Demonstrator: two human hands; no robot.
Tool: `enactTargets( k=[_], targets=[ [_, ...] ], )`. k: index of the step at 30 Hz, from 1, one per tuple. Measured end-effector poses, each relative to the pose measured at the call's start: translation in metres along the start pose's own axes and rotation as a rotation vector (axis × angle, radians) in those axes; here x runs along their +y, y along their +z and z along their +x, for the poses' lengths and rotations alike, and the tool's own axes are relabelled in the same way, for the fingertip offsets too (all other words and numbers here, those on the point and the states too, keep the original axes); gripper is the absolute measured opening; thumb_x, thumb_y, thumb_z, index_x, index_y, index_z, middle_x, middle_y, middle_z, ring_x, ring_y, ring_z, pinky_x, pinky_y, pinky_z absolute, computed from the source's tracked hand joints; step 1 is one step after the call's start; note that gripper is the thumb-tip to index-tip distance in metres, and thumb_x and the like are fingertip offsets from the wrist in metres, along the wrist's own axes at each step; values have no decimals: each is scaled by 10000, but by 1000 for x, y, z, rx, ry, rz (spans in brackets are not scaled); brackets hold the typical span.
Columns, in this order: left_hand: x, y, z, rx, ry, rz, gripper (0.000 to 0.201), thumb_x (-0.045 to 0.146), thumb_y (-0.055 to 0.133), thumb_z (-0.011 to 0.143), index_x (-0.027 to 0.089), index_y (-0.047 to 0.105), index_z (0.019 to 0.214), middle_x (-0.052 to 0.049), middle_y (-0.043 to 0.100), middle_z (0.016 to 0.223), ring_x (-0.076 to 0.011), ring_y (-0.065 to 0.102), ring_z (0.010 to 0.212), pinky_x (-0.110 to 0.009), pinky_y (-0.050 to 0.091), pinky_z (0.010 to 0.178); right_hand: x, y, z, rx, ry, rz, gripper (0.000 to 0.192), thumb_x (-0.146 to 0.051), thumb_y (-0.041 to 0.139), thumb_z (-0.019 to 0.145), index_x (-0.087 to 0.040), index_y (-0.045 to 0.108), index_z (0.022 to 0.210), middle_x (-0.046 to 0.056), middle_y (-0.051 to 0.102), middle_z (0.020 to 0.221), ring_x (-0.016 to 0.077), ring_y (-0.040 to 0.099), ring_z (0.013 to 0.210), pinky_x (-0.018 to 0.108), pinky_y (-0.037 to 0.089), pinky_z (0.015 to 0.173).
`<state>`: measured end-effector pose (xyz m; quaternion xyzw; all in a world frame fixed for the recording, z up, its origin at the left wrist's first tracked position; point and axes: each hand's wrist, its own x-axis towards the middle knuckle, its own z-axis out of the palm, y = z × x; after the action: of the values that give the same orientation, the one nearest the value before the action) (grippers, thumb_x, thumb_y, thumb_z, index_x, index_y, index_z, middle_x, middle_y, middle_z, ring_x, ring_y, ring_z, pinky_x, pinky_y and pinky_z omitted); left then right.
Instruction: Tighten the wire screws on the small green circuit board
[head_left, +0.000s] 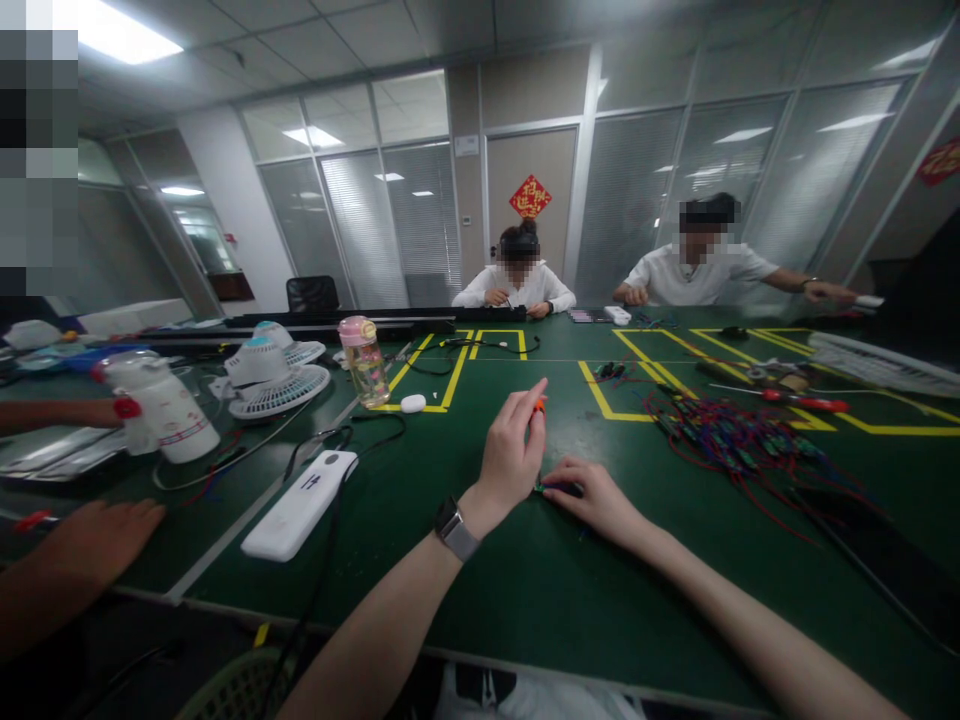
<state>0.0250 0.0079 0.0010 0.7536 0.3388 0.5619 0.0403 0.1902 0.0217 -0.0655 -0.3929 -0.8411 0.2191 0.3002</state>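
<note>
My left hand point(510, 450), with a watch on its wrist, is raised over the green table. Its fingers are closed around an orange-ended tool point(538, 406); most of that tool is hidden behind the fingers, so its kind does not show. Low on the tabletop, just right of it, my right hand point(596, 497) pinches a small green circuit board point(539, 488) between thumb and fingertips. Dark wire seems to run beneath the right palm. The board sits right below the left hand; whether the tool touches it is hidden.
A heap of wired circuit boards point(739, 435) lies to the right, near a red-handled screwdriver point(825, 404) and a dark tablet-like slab point(870, 550). To the left are a white power bank-like box point(300, 505), a pink-lidded bottle point(364, 360) and white fans point(281, 390). Co-workers sit opposite and left.
</note>
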Motion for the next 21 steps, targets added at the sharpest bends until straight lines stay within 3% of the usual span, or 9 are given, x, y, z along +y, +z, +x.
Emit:
enactTargets(
  k=[5, 10, 15, 17, 21],
  targets=[
    [0, 1, 0, 49, 8, 68, 305, 227, 521, 924, 205, 547, 1227, -47, 554, 997, -163, 562, 931, -310, 488, 852, 0, 0, 1, -5, 4, -13, 169, -267, 623, 842, -191, 752, 921, 67, 671, 876, 190, 626, 787, 308, 494, 756],
    [2, -1, -1, 33, 17, 38, 319, 189, 380, 976, 199, 532, 1255, -81, 554, 1121, -172, 561, 1040, -329, 476, 916, 0, -1, 1, -9, 1, -9, 175, -273, 620, 842, -198, 753, 928, 65, 671, 875, 191, 625, 795, 307, 497, 754],
    [1, -1, -1, 60, 19, 85, 266, 235, 479, 947, 203, 587, 1188, -45, 554, 940, -159, 562, 889, -303, 493, 820, -1, -1, 1, -14, 10, -9, 173, -266, 621, 841, -192, 753, 923, 66, 672, 877, 190, 625, 792, 302, 489, 738],
    [2, -1, -1, 77, 17, 101, 252, 256, 506, 935, 207, 614, 1157, -49, 518, 966, -155, 552, 889, -303, 490, 827, 0, 0, 1, -15, 7, -8, 170, -265, 621, 840, -194, 754, 916, 65, 672, 873, 191, 625, 795, 304, 487, 743],
    [2, -1, -1, 40, 28, 39, 340, 171, 375, 972, 202, 536, 1270, -77, 530, 1101, -156, 550, 1013, -306, 471, 902, 0, 1, 1, -8, 5, 6, 175, -271, 621, 837, -193, 753, 921, 62, 672, 867, 192, 625, 802, 306, 489, 758]
  ],
)
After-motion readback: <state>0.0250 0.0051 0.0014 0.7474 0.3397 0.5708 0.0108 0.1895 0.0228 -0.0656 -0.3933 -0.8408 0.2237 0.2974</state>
